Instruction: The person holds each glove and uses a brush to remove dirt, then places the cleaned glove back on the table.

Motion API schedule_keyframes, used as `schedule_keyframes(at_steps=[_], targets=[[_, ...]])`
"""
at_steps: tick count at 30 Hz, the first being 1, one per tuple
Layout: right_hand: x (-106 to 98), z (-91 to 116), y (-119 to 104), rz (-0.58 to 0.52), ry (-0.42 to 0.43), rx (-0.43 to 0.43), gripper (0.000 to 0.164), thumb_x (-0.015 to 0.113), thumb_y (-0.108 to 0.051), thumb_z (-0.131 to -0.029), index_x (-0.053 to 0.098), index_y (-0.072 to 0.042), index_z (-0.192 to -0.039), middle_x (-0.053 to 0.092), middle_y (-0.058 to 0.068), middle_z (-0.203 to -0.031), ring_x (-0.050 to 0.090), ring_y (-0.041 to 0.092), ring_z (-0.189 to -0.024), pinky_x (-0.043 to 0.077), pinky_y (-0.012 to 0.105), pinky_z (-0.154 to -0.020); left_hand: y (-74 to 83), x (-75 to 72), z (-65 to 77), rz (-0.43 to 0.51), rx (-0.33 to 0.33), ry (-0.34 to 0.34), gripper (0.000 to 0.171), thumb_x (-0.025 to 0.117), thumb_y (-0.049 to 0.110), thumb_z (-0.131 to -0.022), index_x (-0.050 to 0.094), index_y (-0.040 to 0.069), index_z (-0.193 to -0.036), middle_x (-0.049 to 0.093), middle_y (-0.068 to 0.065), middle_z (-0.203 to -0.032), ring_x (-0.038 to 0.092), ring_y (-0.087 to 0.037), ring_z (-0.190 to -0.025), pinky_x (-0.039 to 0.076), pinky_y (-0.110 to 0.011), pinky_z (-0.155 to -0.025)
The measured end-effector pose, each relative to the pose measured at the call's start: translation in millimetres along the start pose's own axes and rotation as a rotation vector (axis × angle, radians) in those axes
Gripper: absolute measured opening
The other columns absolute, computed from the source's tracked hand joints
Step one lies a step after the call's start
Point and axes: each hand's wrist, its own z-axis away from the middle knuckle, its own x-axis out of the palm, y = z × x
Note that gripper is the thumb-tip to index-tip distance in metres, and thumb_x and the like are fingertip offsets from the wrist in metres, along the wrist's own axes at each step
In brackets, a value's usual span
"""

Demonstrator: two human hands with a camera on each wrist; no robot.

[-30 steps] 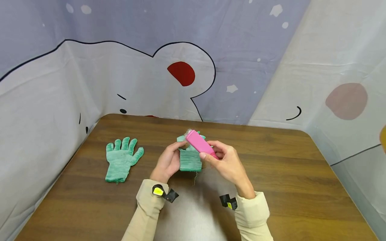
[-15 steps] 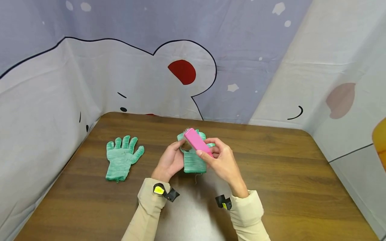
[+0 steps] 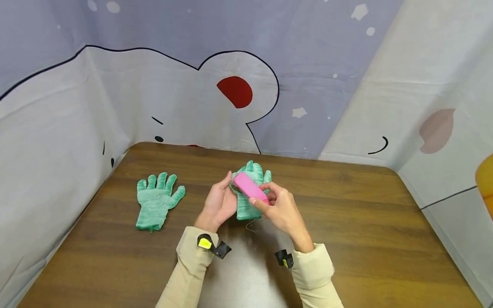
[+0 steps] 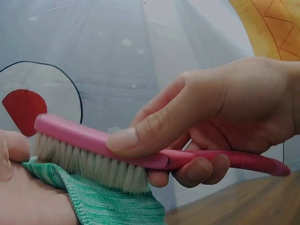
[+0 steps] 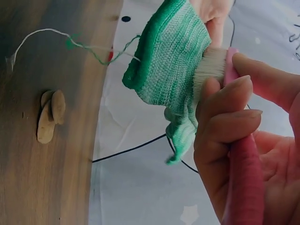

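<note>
My left hand (image 3: pixel 218 203) holds up a green knitted glove (image 3: pixel 248 209), its thumb by the glove's left edge and its other fingers partly hidden by the fabric. A pink brush (image 3: pixel 248 187) is in my right hand (image 3: pixel 283 209), gripped between thumb and curled fingers where head meets handle. In the left wrist view, the pale bristles (image 4: pixel 93 166) press down on the glove (image 4: pixel 110 204). Loose threads (image 5: pixel 89 47) hang from its cuff in the right wrist view. A second green glove (image 3: pixel 155 203) lies flat on the table, to the left.
The brown wooden table (image 3: pixel 366 231) stretches beneath both hands. A printed curtain (image 3: pixel 185 98) hangs along its back and sides. Small brown rounded pieces (image 5: pixel 50 117) show against the tabletop in the right wrist view.
The brush head has moved slightly down over the held glove. That glove has turned, showing more of its fingers, and my left thumb now points more upward. The other glove stays put.
</note>
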Motion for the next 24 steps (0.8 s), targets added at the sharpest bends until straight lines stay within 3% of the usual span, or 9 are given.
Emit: schedule_keyframes(at_steps=[8,15,24], targets=[[4.2,-4.2,14.6,-0.008,0.068,0.003,0.029,0.077,-0.016,-0.075,0.061,-0.007,-0.098,0.066,0.009,-0.072,0.06,0.026,-0.057,0.05,0.03,-0.048,-2.7,1.4,-3.4,-0.045,0.044,0.06,0.054,0.025,0.034,-0.101,0.015,0.003,-0.144,0.014,-0.007,-0.15,0.009,-0.019,-0.138,0.007,-0.036,-0.113],[9.5,-4.9,12.9,0.164,0.167,-0.044,0.026,0.077,-0.018,-0.075,0.062,-0.009,-0.094,0.066,0.005,-0.077,0.057,0.013,-0.064,0.048,0.028,-0.058,-5.6,1.2,-6.5,-0.043,0.106,0.119,0.054,0.021,0.032,-0.101,0.014,0.0,-0.144,0.014,-0.01,-0.15,0.008,-0.021,-0.138,0.007,-0.036,-0.113],[6.7,-7.3,13.5,0.192,0.238,-0.039,0.027,0.077,-0.022,-0.074,0.063,-0.011,-0.095,0.064,0.002,-0.075,0.056,0.015,-0.068,0.045,0.029,-0.061,-7.3,0.2,-8.9,-0.033,0.149,0.108,0.053,0.018,0.03,-0.101,0.013,0.0,-0.144,0.013,-0.011,-0.151,0.009,-0.021,-0.139,0.01,-0.035,-0.113]])
